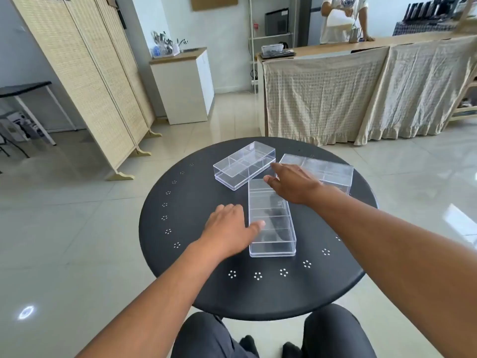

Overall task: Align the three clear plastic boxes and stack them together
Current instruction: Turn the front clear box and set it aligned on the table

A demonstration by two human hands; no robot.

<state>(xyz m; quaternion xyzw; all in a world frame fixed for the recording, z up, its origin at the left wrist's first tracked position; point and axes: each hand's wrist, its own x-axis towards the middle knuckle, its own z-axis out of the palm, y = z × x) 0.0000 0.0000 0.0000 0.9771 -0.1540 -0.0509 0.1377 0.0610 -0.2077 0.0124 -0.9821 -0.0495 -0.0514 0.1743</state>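
Three clear boxes on round black table (196,280), unstacked, at different angles. Near box (271,223) lengthwise; left box (244,165) and right box (325,171) beyond it. Left hand (227,228) open, flat — thumb on near box's left edge. Right hand (294,184) open, fingers spread over near box's far end, gripping nothing.
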